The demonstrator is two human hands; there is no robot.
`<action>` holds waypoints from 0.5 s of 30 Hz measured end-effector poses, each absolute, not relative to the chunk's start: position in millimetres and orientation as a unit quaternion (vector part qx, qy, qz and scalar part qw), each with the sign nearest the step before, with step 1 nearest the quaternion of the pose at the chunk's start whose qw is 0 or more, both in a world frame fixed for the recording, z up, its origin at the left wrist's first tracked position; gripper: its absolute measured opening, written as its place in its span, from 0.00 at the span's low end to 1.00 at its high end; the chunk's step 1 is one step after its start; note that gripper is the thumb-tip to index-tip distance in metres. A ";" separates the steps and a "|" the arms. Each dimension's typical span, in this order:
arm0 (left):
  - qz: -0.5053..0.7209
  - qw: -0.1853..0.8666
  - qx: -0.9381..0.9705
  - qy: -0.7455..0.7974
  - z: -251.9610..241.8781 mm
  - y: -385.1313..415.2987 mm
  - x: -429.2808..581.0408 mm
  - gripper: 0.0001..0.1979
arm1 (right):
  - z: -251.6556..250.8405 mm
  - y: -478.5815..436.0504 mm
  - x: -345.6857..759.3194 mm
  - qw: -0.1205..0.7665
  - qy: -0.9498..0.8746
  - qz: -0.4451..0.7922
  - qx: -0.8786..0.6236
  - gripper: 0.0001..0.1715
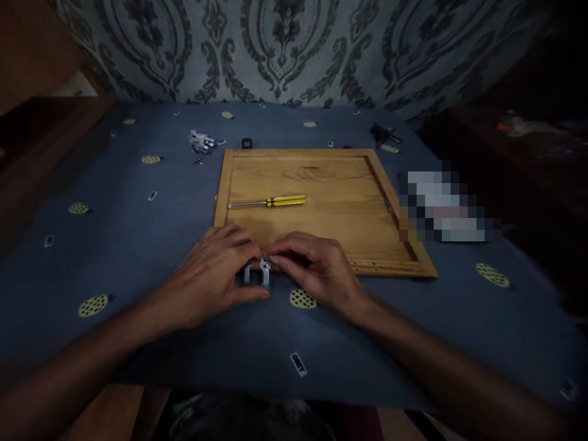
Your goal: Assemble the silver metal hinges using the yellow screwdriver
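Note:
A framed wooden panel (pixel 321 177) lies flat, its near edge toward me. At that edge, left of the middle, sits a silver metal hinge (pixel 265 272) whose two arms stick out past the wood. My left hand (pixel 215 263) is closed around the hinge, fingers on top of the wood and thumb below the arms. My right hand (pixel 321 269) pinches thumb and forefinger together right at the hinge; whatever is between the fingertips is too small to make out. A yellow-handled screwdriver (pixel 285 201) lies on the panel, beyond both hands, its shaft pointing left.
On the blue pineapple-print tablecloth (pixel 114 245), more metal hinges (pixel 201 141) lie back left, with small screws (pixel 196 162) nearby. A dark square piece (pixel 247 143) rests behind the panel, and a black object (pixel 384 133) lies back right. Patterned fabric (pixel 285 49) hangs behind.

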State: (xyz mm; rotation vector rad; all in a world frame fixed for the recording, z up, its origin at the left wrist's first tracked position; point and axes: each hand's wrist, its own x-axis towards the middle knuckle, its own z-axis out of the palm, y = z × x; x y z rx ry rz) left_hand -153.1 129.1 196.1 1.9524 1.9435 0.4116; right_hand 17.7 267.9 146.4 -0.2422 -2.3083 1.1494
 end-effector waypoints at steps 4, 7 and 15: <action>0.145 0.179 0.689 0.687 196.9 129.2 -153.0 0.15 | 145.5 267.9 18.2 0.276 -0.857 0.426 -0.090 0.06; 0.142 0.177 0.693 0.684 196.0 128.7 -154.1 0.15 | 146.0 267.2 18.8 0.277 -0.856 0.426 -0.093 0.06; 0.157 0.161 0.695 0.683 190.8 126.1 -154.3 0.16 | 147.5 267.2 19.3 0.285 -0.859 0.416 -0.086 0.06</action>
